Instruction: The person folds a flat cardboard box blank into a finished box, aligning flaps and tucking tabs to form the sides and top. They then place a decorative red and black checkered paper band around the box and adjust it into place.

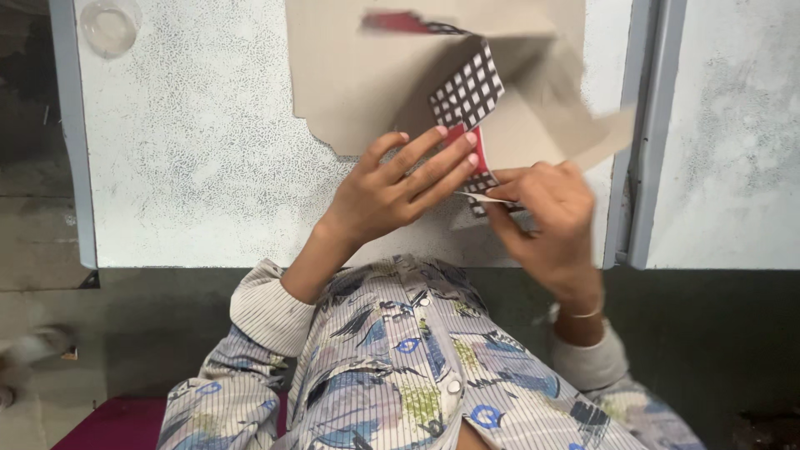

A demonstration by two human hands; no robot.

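A flat brown cardboard blank [358, 75] with folded flaps lies on the speckled white table [192, 158]. One flap carries a black-and-white checked print with red [468, 90]. My left hand [392, 187] rests flat on the card, fingers stretched over the red and checked part. My right hand [546, 221] pinches the card's lower edge next to it, with a brown flap [600, 133] sticking out to the right, blurred.
A clear round container [110, 25] stands at the table's far left corner. A grey metal rail [646, 133] divides this table from a second white surface [733, 142] on the right. The dark floor and a red seat [108, 425] lie below.
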